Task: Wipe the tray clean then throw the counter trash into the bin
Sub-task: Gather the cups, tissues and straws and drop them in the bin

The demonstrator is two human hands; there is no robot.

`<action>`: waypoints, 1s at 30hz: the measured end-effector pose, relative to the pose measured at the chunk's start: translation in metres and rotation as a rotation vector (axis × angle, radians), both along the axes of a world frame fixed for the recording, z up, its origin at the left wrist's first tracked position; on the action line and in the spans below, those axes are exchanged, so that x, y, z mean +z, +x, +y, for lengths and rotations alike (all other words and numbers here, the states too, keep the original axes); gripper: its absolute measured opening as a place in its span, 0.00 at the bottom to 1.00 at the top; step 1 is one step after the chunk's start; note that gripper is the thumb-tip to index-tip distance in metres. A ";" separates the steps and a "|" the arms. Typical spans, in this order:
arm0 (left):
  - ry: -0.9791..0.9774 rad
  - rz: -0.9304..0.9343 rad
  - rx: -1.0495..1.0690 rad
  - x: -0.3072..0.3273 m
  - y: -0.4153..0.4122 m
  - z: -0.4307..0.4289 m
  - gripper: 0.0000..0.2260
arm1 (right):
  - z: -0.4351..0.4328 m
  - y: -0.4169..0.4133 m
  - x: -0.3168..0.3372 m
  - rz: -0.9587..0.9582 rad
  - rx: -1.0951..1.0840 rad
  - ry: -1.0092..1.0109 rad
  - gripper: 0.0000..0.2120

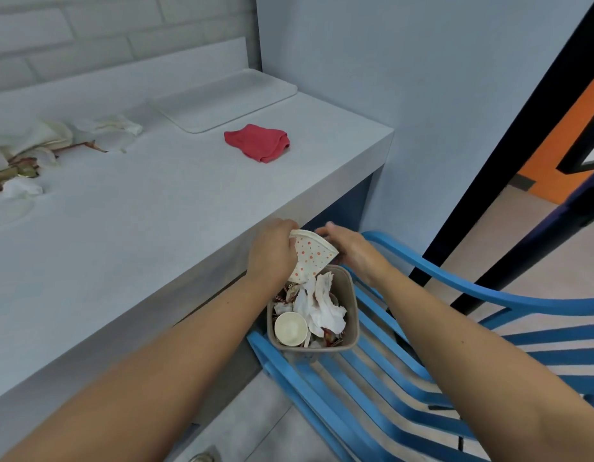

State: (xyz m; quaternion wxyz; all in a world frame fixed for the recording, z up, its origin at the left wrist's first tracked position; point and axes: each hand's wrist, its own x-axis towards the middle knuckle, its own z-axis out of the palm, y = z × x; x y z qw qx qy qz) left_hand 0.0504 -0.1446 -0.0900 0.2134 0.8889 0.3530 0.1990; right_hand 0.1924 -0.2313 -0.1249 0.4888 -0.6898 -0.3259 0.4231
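Left hand point(272, 253) is gripping the dotted paper cup point(314, 256), right hand point(350, 251) apparently pinching its rim, over the nearly full bin point(353, 311). Tray point(222, 98) is looking wiped, red cloth point(257, 142) lying beside it; wrappers point(38, 140) are waiting on the counter point(138, 228).

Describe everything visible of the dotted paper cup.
The dotted paper cup is white with orange-red dots, seemingly thin paper, and crushed flat. It hangs tilted, rim uppermost, narrow end down over the bin, close to the crumpled tissue inside. The left hand grips its left side; the right hand holds its rim.
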 end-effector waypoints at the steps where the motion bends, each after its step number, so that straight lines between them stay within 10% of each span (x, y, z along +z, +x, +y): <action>1: -0.009 0.004 -0.008 -0.002 0.002 -0.002 0.11 | -0.002 -0.001 0.005 -0.088 0.087 -0.020 0.14; 8: -0.105 0.058 -0.113 -0.015 0.004 -0.016 0.16 | -0.014 0.001 -0.011 -0.542 0.230 -0.182 0.03; 12: -0.109 0.046 -0.099 -0.015 0.001 -0.013 0.16 | -0.019 -0.004 -0.040 -0.775 0.377 -0.449 0.17; 30: -0.022 -0.121 -0.020 0.019 -0.018 0.017 0.10 | 0.033 -0.014 0.009 -0.807 0.535 -0.493 0.12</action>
